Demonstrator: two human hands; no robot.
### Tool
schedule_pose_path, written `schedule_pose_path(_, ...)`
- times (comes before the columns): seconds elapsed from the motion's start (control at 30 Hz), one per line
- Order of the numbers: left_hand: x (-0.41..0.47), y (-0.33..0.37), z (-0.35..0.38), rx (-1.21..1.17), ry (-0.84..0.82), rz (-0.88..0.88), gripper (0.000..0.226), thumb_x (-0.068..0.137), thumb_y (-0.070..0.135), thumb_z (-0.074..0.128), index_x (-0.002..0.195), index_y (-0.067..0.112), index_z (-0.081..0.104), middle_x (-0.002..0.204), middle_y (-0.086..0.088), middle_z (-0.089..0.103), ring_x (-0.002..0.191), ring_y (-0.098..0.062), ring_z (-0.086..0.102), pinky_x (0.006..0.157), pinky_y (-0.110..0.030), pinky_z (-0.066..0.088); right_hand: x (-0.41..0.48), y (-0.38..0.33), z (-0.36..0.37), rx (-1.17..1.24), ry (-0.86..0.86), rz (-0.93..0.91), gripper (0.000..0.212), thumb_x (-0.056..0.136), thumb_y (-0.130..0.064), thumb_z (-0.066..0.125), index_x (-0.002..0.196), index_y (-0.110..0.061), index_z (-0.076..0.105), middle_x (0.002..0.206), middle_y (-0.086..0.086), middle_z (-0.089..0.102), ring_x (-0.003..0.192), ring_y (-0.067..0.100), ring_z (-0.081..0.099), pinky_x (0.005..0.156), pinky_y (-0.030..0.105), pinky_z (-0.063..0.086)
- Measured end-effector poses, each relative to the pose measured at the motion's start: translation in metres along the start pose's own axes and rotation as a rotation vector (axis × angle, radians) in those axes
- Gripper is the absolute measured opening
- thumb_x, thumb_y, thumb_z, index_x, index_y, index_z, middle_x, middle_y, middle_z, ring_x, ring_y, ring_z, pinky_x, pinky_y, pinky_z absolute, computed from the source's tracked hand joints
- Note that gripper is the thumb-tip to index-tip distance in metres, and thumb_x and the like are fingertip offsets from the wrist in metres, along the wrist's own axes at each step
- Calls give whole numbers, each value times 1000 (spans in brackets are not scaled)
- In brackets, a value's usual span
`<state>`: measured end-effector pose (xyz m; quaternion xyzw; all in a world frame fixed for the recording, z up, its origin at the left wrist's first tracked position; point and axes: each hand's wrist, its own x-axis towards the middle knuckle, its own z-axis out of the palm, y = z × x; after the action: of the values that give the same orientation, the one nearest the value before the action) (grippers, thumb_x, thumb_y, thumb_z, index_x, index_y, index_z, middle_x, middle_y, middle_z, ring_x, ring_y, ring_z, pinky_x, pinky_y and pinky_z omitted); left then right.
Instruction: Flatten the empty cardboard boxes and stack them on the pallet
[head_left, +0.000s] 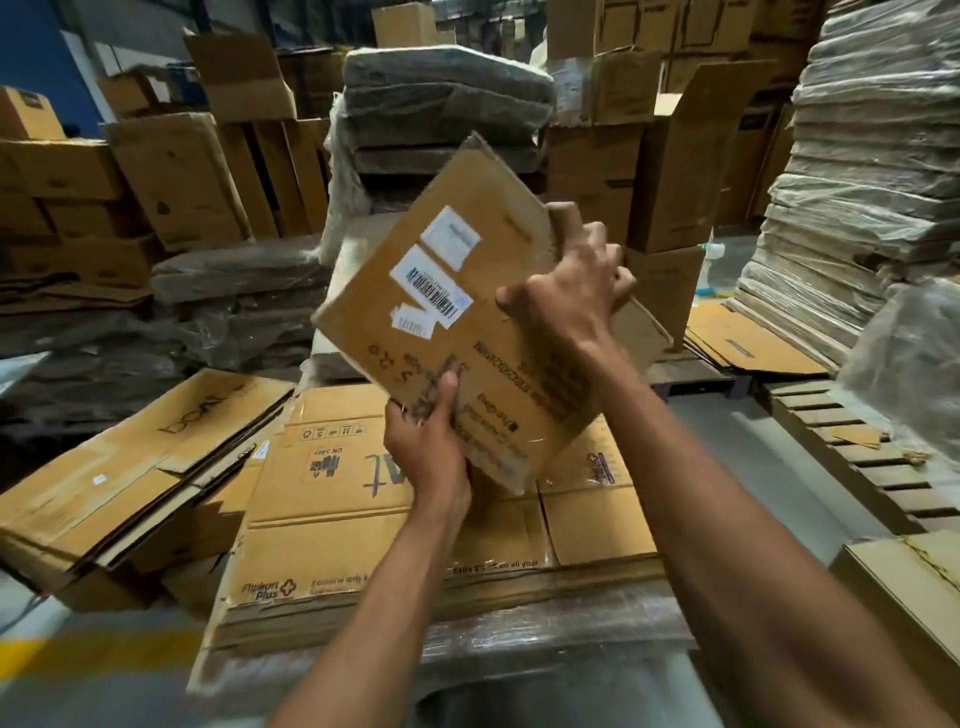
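Both bare arms extended. Left hand (426, 447): grip closed on the near lower edge of a flattened cardboard box (467, 374), thumb on the printed face. Right hand (566, 296): grip curled round the box's right edge. Box tilted, held in the air just above the stack of flattened cartons (332, 499). Brown corrugated board, creased; white barcode labels (431, 291). Right of the stack: slatted wooden pallet (852, 467). Behind the stack: plastic-wrapped bundles (447, 104).
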<state>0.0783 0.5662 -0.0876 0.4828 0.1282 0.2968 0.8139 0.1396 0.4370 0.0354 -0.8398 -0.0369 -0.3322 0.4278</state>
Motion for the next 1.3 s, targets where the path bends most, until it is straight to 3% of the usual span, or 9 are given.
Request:
schedule_pose_path(0.27,-30,-86,-38,-236,31,-412,65,86,5,74,141,29,49,129,8,69,122,-12,60,112,-44,37,-52,15,38,-343,-309,-432,75,71,-37,82,139,-37,50,137,8,53,128,31,44,98,43,25)
schedule_pose_path(0.6,-51,-121,-96,-108,7,-754,17,99,13,61,116,18,64,126,-3,69,128,-18,54,121,-39,32,-123,53,66,-528,-443,-671,78,62,-34,91,133,-28,59,130,10,60,120,34,50,93,46,37)
schedule_pose_path(0.73,-46,-128,-112,46,-18,-897,12,100,12,60,112,15,63,125,-8,66,124,-26,57,116,-38,39,-140,69,69,-517,-414,-725,74,64,-31,89,132,-24,60,128,13,61,119,36,51,93,47,38)
schedule_pose_path(0.8,-45,-127,-119,212,-19,-917,8,102,12,58,97,14,64,100,-7,69,96,-23,63,91,-32,50,-149,77,71,-510,-410,-739,70,69,-31,87,133,-23,60,129,13,61,120,35,49,94,47,36)
schedule_pose_path(0.87,-46,-117,-121,434,-74,-854,18,103,14,55,88,14,66,79,-4,68,69,-15,57,66,-25,46,-160,88,73,-497,-414,-764,64,75,-32,83,134,-23,59,130,12,60,121,34,49,95,48,37)
schedule_pose_path(0.93,-48,-101,-114,561,-144,-687,18,100,13,58,88,13,71,82,-5,75,70,-16,63,68,-30,53,-171,101,76,-494,-421,-796,60,80,-35,80,135,-23,58,131,11,60,120,34,50,96,49,39)
schedule_pose_path(1.1,-48,-32,-98,778,-200,279,17,90,28,67,77,18,72,64,5,67,60,-15,63,59,-28,53,-174,110,74,-420,-446,-787,57,76,-30,67,132,-17,60,131,10,60,121,32,48,97,48,38)
schedule_pose_path(1.2,-18,-6,-82,844,-286,505,6,92,17,69,93,15,74,82,5,72,75,-6,65,71,-15,52,-171,100,71,-299,-465,-656,46,84,-31,63,128,-17,62,129,6,61,121,27,48,98,47,40)
schedule_pose_path(1.3,28,-2,-60,1065,-484,463,32,92,14,68,124,14,68,117,-1,70,110,-16,63,98,-32,52,-160,89,70,-225,-466,-510,38,97,-40,55,127,-19,64,128,4,63,119,24,49,97,46,40)
